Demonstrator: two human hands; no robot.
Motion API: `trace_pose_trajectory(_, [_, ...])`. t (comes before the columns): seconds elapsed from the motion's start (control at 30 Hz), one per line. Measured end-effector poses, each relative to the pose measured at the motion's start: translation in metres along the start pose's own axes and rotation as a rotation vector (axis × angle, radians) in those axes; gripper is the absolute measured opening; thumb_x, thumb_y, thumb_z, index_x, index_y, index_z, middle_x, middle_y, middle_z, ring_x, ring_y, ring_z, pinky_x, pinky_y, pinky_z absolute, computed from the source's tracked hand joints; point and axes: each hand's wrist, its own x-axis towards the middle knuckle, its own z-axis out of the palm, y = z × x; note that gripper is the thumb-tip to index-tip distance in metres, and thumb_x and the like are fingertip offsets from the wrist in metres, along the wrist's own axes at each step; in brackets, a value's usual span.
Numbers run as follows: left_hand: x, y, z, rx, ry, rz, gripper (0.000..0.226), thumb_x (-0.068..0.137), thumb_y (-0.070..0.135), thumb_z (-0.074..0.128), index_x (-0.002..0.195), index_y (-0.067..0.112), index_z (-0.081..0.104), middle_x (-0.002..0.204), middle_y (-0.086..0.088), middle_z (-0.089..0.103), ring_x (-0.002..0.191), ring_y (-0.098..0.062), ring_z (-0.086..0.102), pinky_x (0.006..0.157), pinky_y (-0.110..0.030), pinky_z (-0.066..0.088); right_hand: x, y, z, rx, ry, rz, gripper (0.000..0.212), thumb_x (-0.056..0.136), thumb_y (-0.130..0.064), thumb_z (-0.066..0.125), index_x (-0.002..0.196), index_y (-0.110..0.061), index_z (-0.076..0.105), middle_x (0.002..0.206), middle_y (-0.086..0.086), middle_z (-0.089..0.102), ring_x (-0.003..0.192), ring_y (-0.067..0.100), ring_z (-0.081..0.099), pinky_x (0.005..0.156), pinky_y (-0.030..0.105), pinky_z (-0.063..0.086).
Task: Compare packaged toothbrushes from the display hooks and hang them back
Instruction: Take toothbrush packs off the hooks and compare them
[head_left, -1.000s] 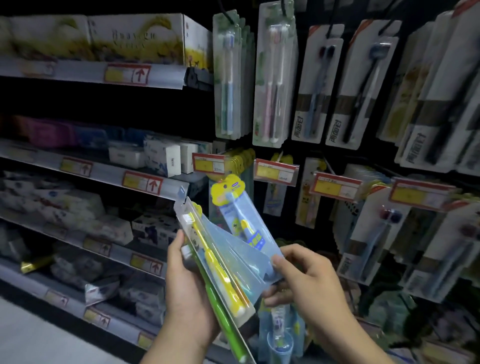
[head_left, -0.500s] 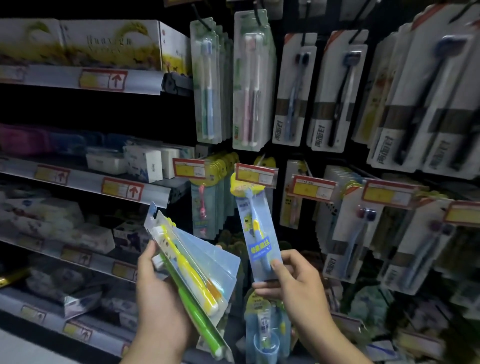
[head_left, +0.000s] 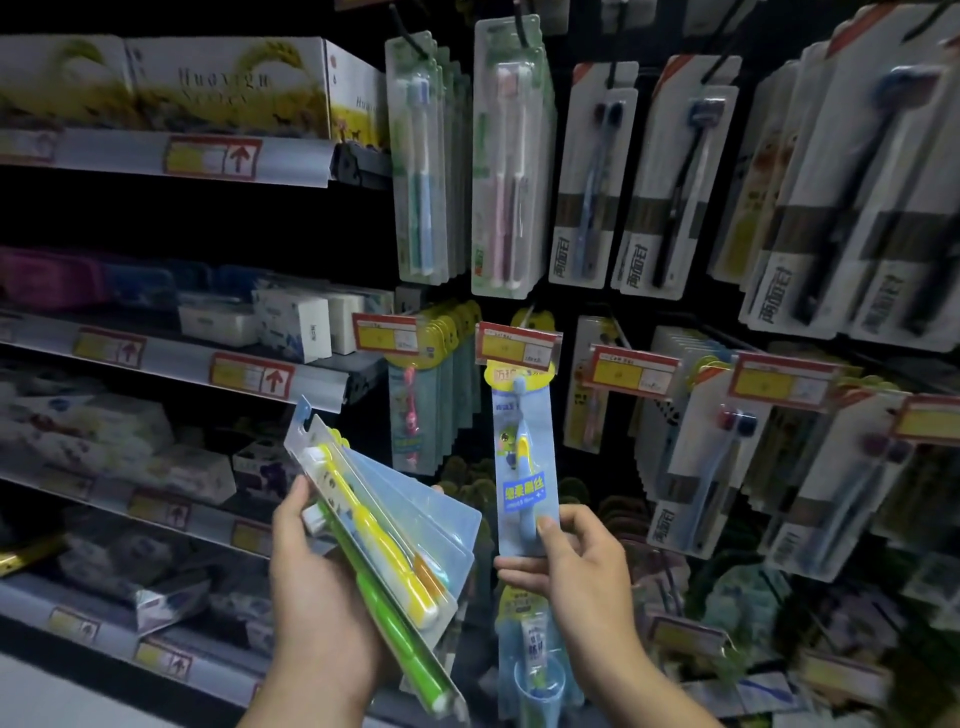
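Your left hand (head_left: 322, 582): It holds a fan of clear packs (head_left: 415, 519), thumb on the front and fingers behind. A yellow brush (head_left: 384, 525) and a green brush (head_left: 400, 639) show on top.
Your right hand (head_left: 576, 566): It pinches the low end of the blue pack (head_left: 524, 467) with thumb and fingers. Your two hands are apart.
Blue pack: It stands upright, with its yellow top just under the price tag (head_left: 519, 345). I cannot tell if its hole is on a hook.
How it feels: Likely very light. The card should be stiff but bendy, and the clear front is smooth and may slip.
Where to hold: Pinch low on the flat card, so the top hole is free for the hook.
Watch out: The fan could slide apart if your left thumb lets go.
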Motion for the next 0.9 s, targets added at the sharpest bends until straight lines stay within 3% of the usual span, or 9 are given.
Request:
trace_pose_trajectory(0.07, [0.003, -0.001, -0.003, 0.010, -0.003, -0.005, 0.061, 0.093, 0.065, 0.054, 0.057, 0.023, 0.080, 0.070, -0.005, 0.076, 0.062, -0.022, 0.076, 0.071, -0.038, 0.049, 0.001, 0.000, 0.002, -0.001, 0.001, -0.007, 0.020, 0.107, -0.007, 0.047, 0.101, 0.009, 0.056, 0.098, 0.032, 0.070, 0.072, 0.037, 0.077, 0.066, 0.042, 0.065])
trace_pose_trajectory(0.2, [0.002, -0.004, -0.001, 0.008, -0.010, -0.021, 0.064, 0.095, 0.061, 0.053, 0.053, 0.020, 0.078, 0.066, -0.008, 0.075, 0.054, -0.023, 0.074, 0.070, -0.039, 0.048, 0.007, -0.002, 0.004, -0.028, 0.037, -0.020, 0.020, 0.107, -0.010, 0.048, 0.101, 0.006, 0.059, 0.097, 0.030, 0.070, 0.073, 0.034, 0.078, 0.066, 0.039, 0.064])
trace_pose_trajectory(0.33, [0.004, -0.006, 0.004, 0.004, -0.035, -0.033, 0.064, 0.096, 0.059, 0.053, 0.051, 0.021, 0.077, 0.068, -0.011, 0.076, 0.056, -0.024, 0.075, 0.070, -0.040, 0.049, 0.046, 0.004, 0.010, 0.007, 0.086, 0.067, 0.018, 0.108, -0.012, 0.048, 0.114, 0.002, 0.057, 0.105, 0.031, 0.069, 0.074, 0.035, 0.078, 0.069, 0.042, 0.065])
trace_pose_trajectory(0.43, [0.014, -0.010, 0.003, -0.014, -0.060, -0.103, 0.053, 0.087, 0.066, 0.061, 0.096, 0.019, 0.083, 0.110, -0.023, 0.077, 0.093, -0.038, 0.077, 0.088, -0.049, 0.055, 0.083, 0.006, 0.020, 0.050, 0.148, 0.130, 0.012, 0.107, -0.009, 0.048, 0.107, -0.001, 0.057, 0.102, 0.030, 0.071, 0.062, 0.033, 0.074, 0.060, 0.039, 0.064])
trace_pose_trajectory(0.5, [0.020, -0.012, 0.005, -0.013, -0.042, -0.140, 0.060, 0.086, 0.067, 0.060, 0.111, 0.016, 0.078, 0.111, -0.024, 0.076, 0.094, -0.042, 0.077, 0.088, -0.050, 0.055, 0.109, 0.005, 0.029, 0.019, 0.193, 0.143, 0.016, 0.107, -0.010, 0.049, 0.095, -0.004, 0.056, 0.095, 0.033, 0.070, 0.058, 0.032, 0.071, 0.052, 0.034, 0.061])
trace_pose_trajectory(0.63, [0.026, -0.013, 0.012, -0.050, -0.027, -0.109, 0.050, 0.088, 0.064, 0.060, 0.077, 0.020, 0.080, 0.074, -0.010, 0.074, 0.057, -0.025, 0.074, 0.067, -0.038, 0.051, 0.160, 0.008, 0.038, 0.002, 0.251, 0.171, 0.016, 0.104, -0.005, 0.051, 0.090, -0.001, 0.059, 0.099, 0.031, 0.066, 0.064, 0.034, 0.068, 0.052, 0.039, 0.058])
trace_pose_trajectory(0.73, [0.033, -0.013, 0.011, -0.079, -0.039, -0.170, 0.056, 0.084, 0.068, 0.062, 0.072, 0.018, 0.084, 0.080, -0.012, 0.077, 0.062, -0.028, 0.076, 0.074, -0.040, 0.054, 0.178, 0.007, 0.037, -0.054, 0.209, 0.236, 0.012, 0.106, -0.005, 0.046, 0.109, 0.003, 0.054, 0.098, 0.025, 0.064, 0.062, 0.027, 0.068, 0.050, 0.031, 0.057])
trace_pose_trajectory(0.83, [0.034, -0.013, 0.011, -0.095, -0.056, -0.191, 0.058, 0.081, 0.069, 0.065, 0.082, 0.015, 0.085, 0.091, -0.015, 0.079, 0.072, -0.032, 0.078, 0.078, -0.043, 0.054, 0.178, 0.001, 0.034, -0.116, 0.156, 0.292, 0.020, 0.109, -0.004, 0.034, 0.095, -0.005, 0.047, 0.080, 0.010, 0.047, 0.036, 0.002, 0.058, 0.041, 0.012, 0.047])
trace_pose_trajectory(0.9, [0.034, -0.014, 0.009, -0.102, -0.057, -0.189, 0.059, 0.082, 0.068, 0.066, 0.075, 0.013, 0.085, 0.087, -0.016, 0.079, 0.069, -0.032, 0.078, 0.075, -0.041, 0.053, 0.165, -0.004, 0.035, -0.198, 0.126, 0.301, 0.023, 0.109, -0.004, 0.033, 0.092, -0.010, 0.046, 0.075, 0.004, 0.039, 0.037, 0.003, 0.054, 0.039, 0.012, 0.040])
